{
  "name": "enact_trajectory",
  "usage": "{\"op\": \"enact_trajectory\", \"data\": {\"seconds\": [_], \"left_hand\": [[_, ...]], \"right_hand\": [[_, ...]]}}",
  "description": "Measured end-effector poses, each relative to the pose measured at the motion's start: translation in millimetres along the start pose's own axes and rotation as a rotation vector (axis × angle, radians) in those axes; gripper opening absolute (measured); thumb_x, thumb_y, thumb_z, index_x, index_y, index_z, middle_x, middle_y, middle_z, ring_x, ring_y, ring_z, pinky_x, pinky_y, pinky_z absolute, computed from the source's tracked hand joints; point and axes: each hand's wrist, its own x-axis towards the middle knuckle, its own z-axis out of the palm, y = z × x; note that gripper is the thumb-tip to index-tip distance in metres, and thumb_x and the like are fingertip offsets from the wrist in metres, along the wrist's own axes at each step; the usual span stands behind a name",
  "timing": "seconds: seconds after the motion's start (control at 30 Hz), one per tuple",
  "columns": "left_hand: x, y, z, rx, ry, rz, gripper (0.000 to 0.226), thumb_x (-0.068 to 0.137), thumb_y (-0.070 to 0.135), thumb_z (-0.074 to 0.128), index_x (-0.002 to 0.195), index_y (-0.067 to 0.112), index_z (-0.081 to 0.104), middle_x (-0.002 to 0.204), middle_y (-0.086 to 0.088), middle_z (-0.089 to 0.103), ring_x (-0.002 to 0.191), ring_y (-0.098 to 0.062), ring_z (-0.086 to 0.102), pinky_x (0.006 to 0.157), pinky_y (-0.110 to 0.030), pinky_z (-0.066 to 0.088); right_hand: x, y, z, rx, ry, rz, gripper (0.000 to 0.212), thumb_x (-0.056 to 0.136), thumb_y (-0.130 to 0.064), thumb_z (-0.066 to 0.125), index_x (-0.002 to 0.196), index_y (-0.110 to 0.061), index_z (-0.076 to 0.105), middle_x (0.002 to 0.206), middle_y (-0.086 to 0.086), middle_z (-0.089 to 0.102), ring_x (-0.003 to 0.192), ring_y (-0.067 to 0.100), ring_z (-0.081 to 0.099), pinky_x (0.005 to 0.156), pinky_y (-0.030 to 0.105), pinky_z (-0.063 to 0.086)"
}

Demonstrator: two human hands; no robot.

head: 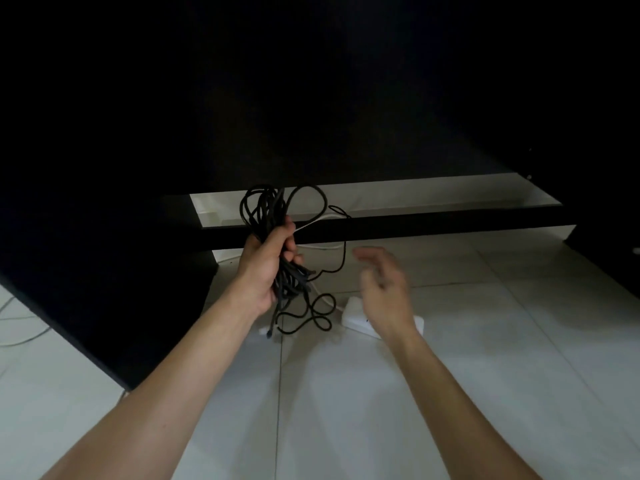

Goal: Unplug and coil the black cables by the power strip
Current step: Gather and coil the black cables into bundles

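Observation:
My left hand [268, 261] grips a bundle of coiled black cables [266, 209] around its middle, held above the floor. Loops stick up above the fist and more loops hang below it [311, 313], with plug ends dangling near the tiles. One black strand [343, 251] runs from the bundle toward the dark bar behind. My right hand [384, 285] hovers to the right of the bundle, blurred, fingers loosely spread and holding nothing. A white power strip [353, 313] lies on the floor, partly hidden under my right hand.
A black furniture bar [433, 226] crosses just behind the hands, with a dark panel [104, 271] on the left. A thin white cord [317, 221] runs over the bar. White cords [20, 337] lie at the far left on the pale floor tiles [346, 410].

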Motion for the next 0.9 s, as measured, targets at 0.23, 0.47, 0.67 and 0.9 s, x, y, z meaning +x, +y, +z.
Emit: {"op": "enact_trajectory", "data": {"seconds": [0.23,0.47,0.67,0.9], "left_hand": [[0.8,9.2,2.2,-0.123,-0.003,-0.019,0.017,0.091,0.016,0.062,0.075,0.017,0.059,0.054,0.006,0.046,0.042,-0.004,0.040,0.048,-0.020,0.044],[18.9,14.7,-37.3,0.406,0.346,0.311,0.009,0.093,0.023,0.062,0.085,0.022,0.063,0.065,0.008,0.064,0.050,-0.006,0.049,0.055,-0.027,0.042],[-5.9,-25.8,-17.5,0.775,0.144,0.299,0.015,0.089,0.027,0.068,0.102,0.020,0.070,0.091,0.011,0.071,0.091,-0.010,0.068,0.067,-0.005,0.044],[-42.0,-63.0,7.9,0.658,-0.226,0.209,0.048,0.080,0.061,0.061,0.105,0.021,0.071,0.089,0.003,0.074,0.099,-0.014,0.067,0.078,-0.011,0.050]], "right_hand": [[-19.7,-4.1,28.0,-0.298,-0.626,0.042,0.013,0.099,-0.027,0.046,0.107,-0.024,0.056,0.099,-0.003,0.067,0.096,0.016,0.060,0.081,0.029,0.049],[-10.8,16.3,-17.8,-0.269,-0.500,0.211,0.021,0.094,-0.031,0.055,0.077,-0.032,0.067,0.079,-0.004,0.066,0.080,0.019,0.060,0.070,0.027,0.041],[-0.8,-24.6,-24.7,-0.086,-0.648,0.102,0.023,0.082,-0.020,0.053,0.075,-0.019,0.075,0.076,-0.003,0.070,0.072,0.005,0.056,0.068,0.023,0.040],[10.3,-46.8,-29.6,0.221,-0.279,0.183,0.024,0.102,-0.012,0.049,0.090,-0.006,0.070,0.069,-0.003,0.070,0.061,0.004,0.063,0.057,0.014,0.047]]}}
